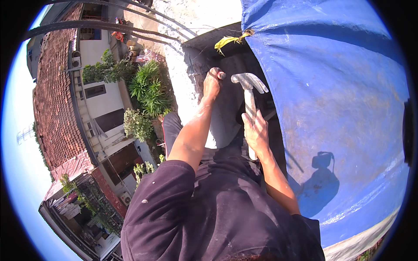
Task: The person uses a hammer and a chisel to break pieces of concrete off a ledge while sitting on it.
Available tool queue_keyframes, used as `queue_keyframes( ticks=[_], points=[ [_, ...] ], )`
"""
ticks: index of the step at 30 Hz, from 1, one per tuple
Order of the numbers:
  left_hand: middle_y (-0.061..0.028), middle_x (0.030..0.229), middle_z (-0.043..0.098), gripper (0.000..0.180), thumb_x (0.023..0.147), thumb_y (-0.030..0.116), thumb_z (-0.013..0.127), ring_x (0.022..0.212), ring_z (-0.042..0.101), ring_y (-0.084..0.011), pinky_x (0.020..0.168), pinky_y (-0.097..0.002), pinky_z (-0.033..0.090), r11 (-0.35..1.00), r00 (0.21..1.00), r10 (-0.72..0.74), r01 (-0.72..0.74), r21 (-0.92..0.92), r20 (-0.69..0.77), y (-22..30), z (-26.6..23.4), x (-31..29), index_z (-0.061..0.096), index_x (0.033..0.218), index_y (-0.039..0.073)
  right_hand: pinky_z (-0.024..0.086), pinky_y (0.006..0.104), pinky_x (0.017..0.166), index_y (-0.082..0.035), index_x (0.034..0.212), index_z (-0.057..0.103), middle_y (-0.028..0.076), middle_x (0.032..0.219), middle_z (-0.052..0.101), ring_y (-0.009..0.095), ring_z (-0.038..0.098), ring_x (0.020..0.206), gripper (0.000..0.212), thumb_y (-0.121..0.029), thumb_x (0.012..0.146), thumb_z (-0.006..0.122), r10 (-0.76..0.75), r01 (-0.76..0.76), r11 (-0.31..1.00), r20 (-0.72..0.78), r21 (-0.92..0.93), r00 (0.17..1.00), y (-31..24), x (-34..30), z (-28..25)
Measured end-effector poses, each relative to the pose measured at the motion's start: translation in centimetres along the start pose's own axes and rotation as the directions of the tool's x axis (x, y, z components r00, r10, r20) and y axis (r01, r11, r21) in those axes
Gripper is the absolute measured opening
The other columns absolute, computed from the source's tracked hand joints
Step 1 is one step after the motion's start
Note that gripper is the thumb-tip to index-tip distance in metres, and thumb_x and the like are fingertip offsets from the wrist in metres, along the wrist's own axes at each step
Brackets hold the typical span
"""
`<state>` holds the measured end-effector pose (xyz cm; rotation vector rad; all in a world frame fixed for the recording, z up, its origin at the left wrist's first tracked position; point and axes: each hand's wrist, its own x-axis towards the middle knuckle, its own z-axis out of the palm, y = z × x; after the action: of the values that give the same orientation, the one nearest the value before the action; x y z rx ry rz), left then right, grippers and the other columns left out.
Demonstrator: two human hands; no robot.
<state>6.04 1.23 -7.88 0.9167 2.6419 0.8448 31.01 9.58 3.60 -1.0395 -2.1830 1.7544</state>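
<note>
My right hand [256, 134] is wrapped round the pale handle of a claw hammer [249, 102]. The hammer stands with its head up, its claw toward the blue tarp and its striking face toward my left hand. My left hand [212, 82] is closed in a fist beside the rough grey-white wall [186, 82]. A small greyish rounded end shows at the fist, but what the fingers hold is hidden. The hammer head is apart from the left hand.
A large blue tarp [335, 100] covers the right side, tied at its edge with a yellow strip [228, 42]. Dark cables [100, 27] cross the upper left. Beyond the wall, far below, are green plants [150, 89] and a tiled-roof house [54, 100].
</note>
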Motion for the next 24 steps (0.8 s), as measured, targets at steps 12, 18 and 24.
queue_keyframes(
  ticks=[12,18,24],
  points=[
    [-0.0203,0.105,0.064,0.018,0.088,0.003,0.057,0.102,0.062,-0.0448,0.082,-0.0511,0.05,0.996,0.994,-0.085,0.085,0.004,0.064,1.3,0.3,1.9,0.057,0.106,0.005,0.051,0.0509,0.069,0.006,0.102,0.062,0.025,0.08,0.067,0.046,0.066,0.074,0.043,-0.037,0.102,0.06,0.0,-0.01,0.997,-0.129,-0.078,0.992,2.8,5.0,6.5],
    [-0.0235,0.108,0.064,0.02,0.088,0.001,0.054,0.103,0.062,-0.0466,0.084,-0.0521,0.05,0.994,0.994,-0.11,0.109,0.015,0.026,0.7,0.1,1.3,0.055,0.108,0.002,0.048,0.0456,0.057,0.005,0.095,0.056,0.015,0.07,0.062,0.035,0.063,0.06,0.042,-0.036,0.102,0.06,-0.151,0.183,0.976,-0.245,0.116,0.958,-0.9,4.0,4.5],
    [-0.023,0.106,0.065,0.018,0.09,0.004,0.054,0.102,0.063,-0.0463,0.084,-0.0522,0.049,0.99,0.986,-0.141,0.141,0.012,0.087,0.2,-0.6,1.5,0.056,0.109,0.005,0.052,0.0511,0.059,0.01,0.1,0.06,0.031,0.075,0.066,0.048,0.068,0.075,0.043,-0.033,0.101,0.062,-0.033,0.023,0.997,-0.118,-0.08,0.992,-1.1,6.3,5.6]
  ],
)
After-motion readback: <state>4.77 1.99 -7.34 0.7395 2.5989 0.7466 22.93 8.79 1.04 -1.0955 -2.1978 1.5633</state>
